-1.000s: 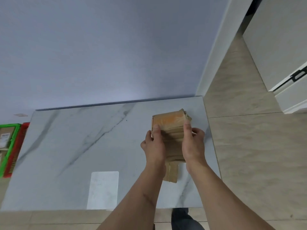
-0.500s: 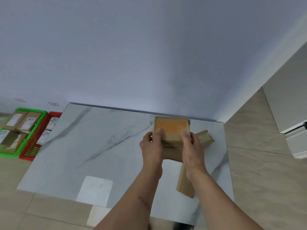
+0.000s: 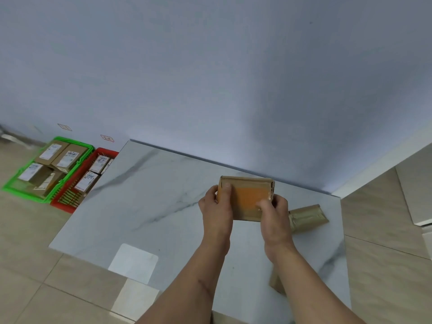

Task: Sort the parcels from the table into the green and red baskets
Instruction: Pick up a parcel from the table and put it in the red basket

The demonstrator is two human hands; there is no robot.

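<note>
Both hands grasping one parcel above the bench.
Left hand (image 3: 216, 206) and right hand (image 3: 274, 215) clasp the orange-labelled parcel (image 3: 247, 195), thumbs on top. Two parcels lie on the bench (image 3: 145, 206); green basket (image 3: 14, 187) and red basket (image 3: 63, 202) stand beside it.

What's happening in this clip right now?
A person is sorting cardboard parcels. Both the left hand and the right hand grip one brown parcel with an orange patch on its face, above the marble table. Another parcel lies on the table to the right, and a third is partly hidden by the right forearm. On the floor to the left, the green basket and the red basket already hold parcels.
</note>
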